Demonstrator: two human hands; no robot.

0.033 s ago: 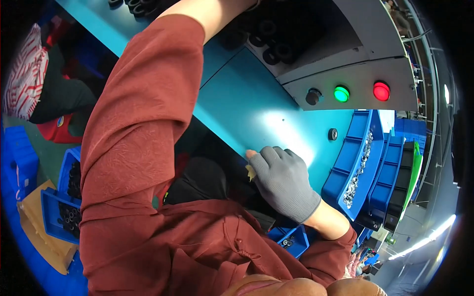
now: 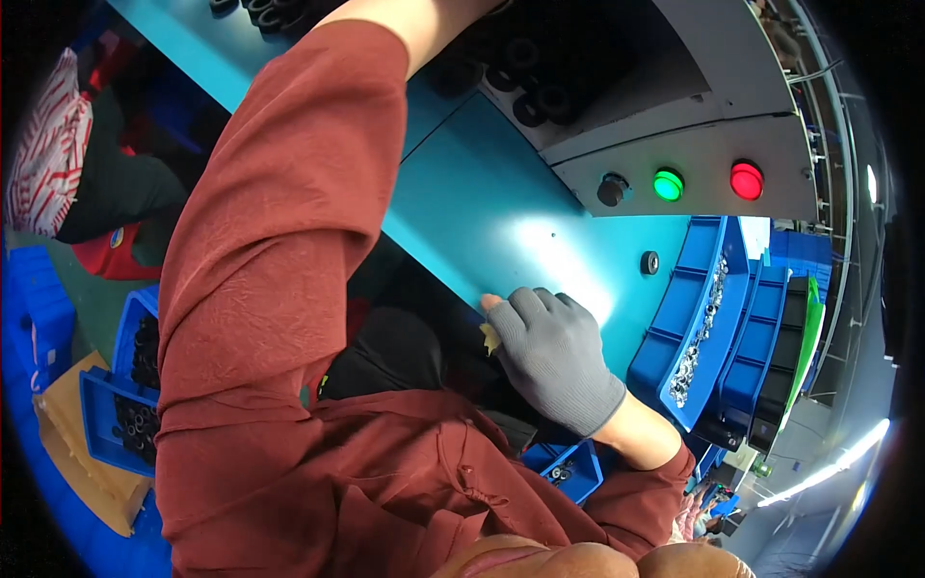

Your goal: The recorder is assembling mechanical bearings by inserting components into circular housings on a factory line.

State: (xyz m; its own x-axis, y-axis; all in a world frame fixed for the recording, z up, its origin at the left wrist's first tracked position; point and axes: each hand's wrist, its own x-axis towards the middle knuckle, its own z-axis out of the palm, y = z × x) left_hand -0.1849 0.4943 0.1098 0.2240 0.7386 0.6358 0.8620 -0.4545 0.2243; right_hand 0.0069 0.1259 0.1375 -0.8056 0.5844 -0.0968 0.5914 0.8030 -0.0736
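My right hand (image 2: 554, 361), in a grey knit glove, lies palm down on the near edge of the teal worktable (image 2: 482, 207). Its fingers point left along the edge, and a small pale yellow bit shows under the thumb. I cannot tell whether the hand holds anything. My left arm in a rust-red sleeve (image 2: 289, 222) reaches up across the table. The bare forearm leaves the picture at the top, so my left hand is hidden. Black rubber rings (image 2: 540, 87) lie on the machine bed near where that arm goes out of view.
A grey panel carries a black knob (image 2: 611, 189), a green button (image 2: 668, 183) and a red button (image 2: 747, 180). Blue bins (image 2: 708, 308) with small metal parts stand at the right. Blue bins of black parts (image 2: 135, 385) and cardboard sit low at the left. A small blue bin (image 2: 567, 470) lies beneath my wrist.
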